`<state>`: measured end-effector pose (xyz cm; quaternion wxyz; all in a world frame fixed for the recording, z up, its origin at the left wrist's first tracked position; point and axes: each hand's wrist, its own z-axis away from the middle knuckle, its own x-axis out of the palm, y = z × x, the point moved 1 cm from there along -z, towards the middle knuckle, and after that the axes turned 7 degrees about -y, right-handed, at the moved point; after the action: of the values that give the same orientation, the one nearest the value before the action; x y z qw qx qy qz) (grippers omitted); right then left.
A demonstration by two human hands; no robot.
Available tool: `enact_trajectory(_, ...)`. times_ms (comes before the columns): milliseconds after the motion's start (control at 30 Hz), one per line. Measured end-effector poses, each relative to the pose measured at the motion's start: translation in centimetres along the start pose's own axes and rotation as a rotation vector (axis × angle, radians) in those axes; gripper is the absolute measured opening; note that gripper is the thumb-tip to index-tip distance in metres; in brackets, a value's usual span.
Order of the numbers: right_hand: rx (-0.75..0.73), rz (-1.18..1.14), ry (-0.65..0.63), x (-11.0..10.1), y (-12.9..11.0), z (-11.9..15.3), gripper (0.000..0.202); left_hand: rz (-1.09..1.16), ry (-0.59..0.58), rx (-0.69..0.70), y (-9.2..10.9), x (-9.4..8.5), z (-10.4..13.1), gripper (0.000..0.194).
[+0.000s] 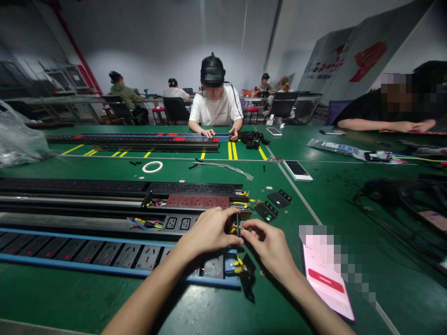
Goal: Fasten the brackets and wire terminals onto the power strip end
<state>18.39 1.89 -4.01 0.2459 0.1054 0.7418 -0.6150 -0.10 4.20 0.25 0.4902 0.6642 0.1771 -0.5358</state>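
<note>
My left hand (pixel 216 229) grips a thin black end plate (pixel 238 225) held upright at the right end of a black power strip (pixel 179 223). My right hand (pixel 267 237) pinches something small and brass-coloured against the plate's right face. Yellow wire ends show between the hands. Nearest me lies a blue-framed socket strip (pixel 122 253), its yellow terminals and a dark end piece (pixel 247 278) hanging from its right end. Behind my hands is a strip with dark red sockets (pixel 198 201).
Black brackets (pixel 279 198) and small rings lie beyond my right hand. A phone (pixel 324 274) lies at right, a white phone (pixel 297 170) farther off. A white ring (pixel 152 167) lies mid-table. Across, a person handles strips; another sits right, near black cables (pixel 401 209).
</note>
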Motion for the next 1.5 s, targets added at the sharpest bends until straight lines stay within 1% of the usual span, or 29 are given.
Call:
enact_trajectory(100,-0.047,0.003,0.006,-0.04,-0.13,0.04,0.016,-0.001,-0.002,-0.004,0.04,-0.04,0.03,0.075)
enact_trajectory(200,-0.039,0.024,0.019,-0.07,-0.20,0.03,0.018,0.004,-0.007,-0.004,0.04,-0.06,0.07,0.075)
enact_trajectory(267,-0.018,0.056,0.009,-0.13,-0.25,0.00,0.023,0.008,-0.007,0.000,0.03,-0.07,0.09,0.075)
enact_trajectory(367,0.000,0.093,0.005,-0.29,-0.40,0.01,0.040,0.006,-0.005,0.000,0.08,-0.11,0.11,0.076)
enact_trajectory(400,-0.003,0.094,0.020,-0.36,-0.45,0.03,0.040,0.005,-0.006,-0.003,0.10,-0.13,0.11,0.077)
enact_trajectory(500,-0.040,0.083,0.039,-0.44,-0.52,0.09,0.023,0.005,-0.017,-0.006,0.19,-0.18,0.09,0.075)
enact_trajectory(600,-0.058,0.063,-0.019,-0.31,-0.35,-0.01,0.015,0.002,-0.018,-0.002,0.22,-0.20,0.05,0.073)
enact_trajectory(667,-0.037,0.031,-0.046,-0.24,-0.23,-0.12,0.018,0.001,-0.012,-0.010,0.20,-0.17,0.04,0.074)
enact_trajectory(800,-0.032,0.050,-0.037,-0.44,-0.34,-0.16,0.024,0.004,-0.008,-0.003,0.17,-0.07,0.05,0.075)
enact_trajectory(967,-0.055,0.064,-0.090,-0.58,-0.42,0.08,0.017,0.011,-0.011,-0.012,0.06,-0.05,0.05,0.077)
enact_trajectory(1233,-0.200,0.091,0.027,-0.03,0.01,0.36,0.016,0.029,-0.009,0.003,0.13,-0.19,0.07,0.075)
enact_trajectory(1300,-0.185,0.096,0.031,0.05,0.04,0.41,0.015,0.031,-0.006,0.004,0.15,-0.18,0.08,0.074)
enact_trajectory(1433,-0.087,0.120,0.022,0.09,0.15,0.47,0.017,0.035,-0.002,0.004,0.09,-0.11,0.04,0.073)
enact_trajectory(1500,-0.092,0.116,0.016,0.08,0.10,0.51,0.018,0.032,0.000,0.000,0.06,-0.09,0.03,0.073)
